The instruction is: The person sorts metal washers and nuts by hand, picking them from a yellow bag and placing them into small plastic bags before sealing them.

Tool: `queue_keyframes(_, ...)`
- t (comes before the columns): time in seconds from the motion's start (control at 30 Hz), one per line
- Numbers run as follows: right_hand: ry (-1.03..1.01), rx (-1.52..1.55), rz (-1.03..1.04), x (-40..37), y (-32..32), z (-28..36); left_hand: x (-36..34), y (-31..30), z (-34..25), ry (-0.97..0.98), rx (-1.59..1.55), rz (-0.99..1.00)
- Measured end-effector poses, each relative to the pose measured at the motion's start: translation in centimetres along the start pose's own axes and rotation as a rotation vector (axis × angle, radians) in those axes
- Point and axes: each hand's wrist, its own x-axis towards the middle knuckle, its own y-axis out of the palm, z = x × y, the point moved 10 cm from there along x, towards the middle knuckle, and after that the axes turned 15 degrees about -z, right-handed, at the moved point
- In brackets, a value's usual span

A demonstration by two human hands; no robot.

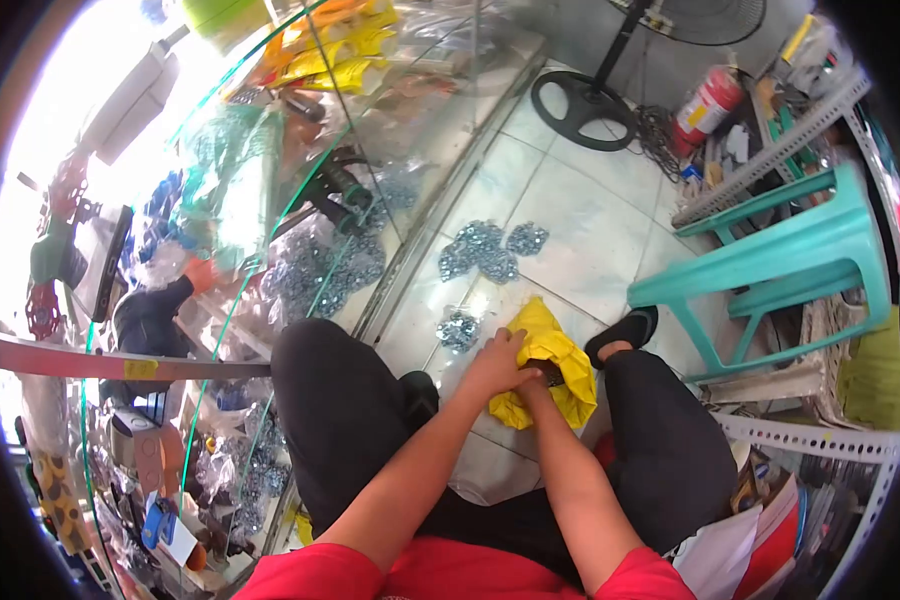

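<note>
A crumpled yellow plastic bag [575, 385] stands on the tiled floor between my legs, its mouth facing me. My left hand [497, 362] grips the near left rim of the bag. At the dark opening, my right hand [537, 388] reaches inside, and its fingers are hidden by the bag and the left hand. Just left of the bag lies a small clear packet of shiny silvery pieces [458, 330]. Farther off on the tiles are a cluster of similar packets [478, 252] and a single packet [527, 238]. The kind of small pieces is too fine to tell.
A glass display case [410, 215] with more silvery packets and bagged goods borders the left side. On the right stand a teal plastic stool [760, 265] and metal shelving [770, 150]. A fan base [582, 110] and a red fire extinguisher [708, 105] are at the back.
</note>
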Motion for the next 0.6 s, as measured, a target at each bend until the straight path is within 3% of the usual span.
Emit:
queue_keyframes(0.07, 0.066, -0.158, 0.285, -1.5, 1.1, 0.5, -1.7, 2.3, 3.2, -0.095, 0.059, 0.088)
queue_keyframes(0.13, -0.083, -0.347, 0.253, -2.3, -2.4, 3.3, -2.3, 5.3, 6.4, -0.230, -0.014, 0.189)
queue_keyframes(0.23, -0.060, -0.311, 0.174, -2.2, -3.5, 3.9, -1.0, 4.7, 5.1, -0.209, -0.075, 0.110)
queue_keyframes(0.33, 0.051, -0.094, 0.115, -1.8, -3.5, 3.5, -0.7, 4.0, 4.2, -0.225, -0.085, 0.146)
queue_keyframes(0.43, -0.179, -0.123, 0.006, -1.5, -3.9, 4.7, -1.0, 3.3, 3.1, -0.213, -0.110, 0.144)
queue_keyframes(0.53, 0.045, 0.272, -0.021, -0.8, -4.6, 2.7, -0.8, 2.6, 2.3, -0.201, -0.123, 0.115)
queue_keyframes(0.6, 0.093, 0.419, -0.027, -0.3, -5.0, 1.4, -0.7, 0.1, 0.8, -0.073, 0.037, -0.081)
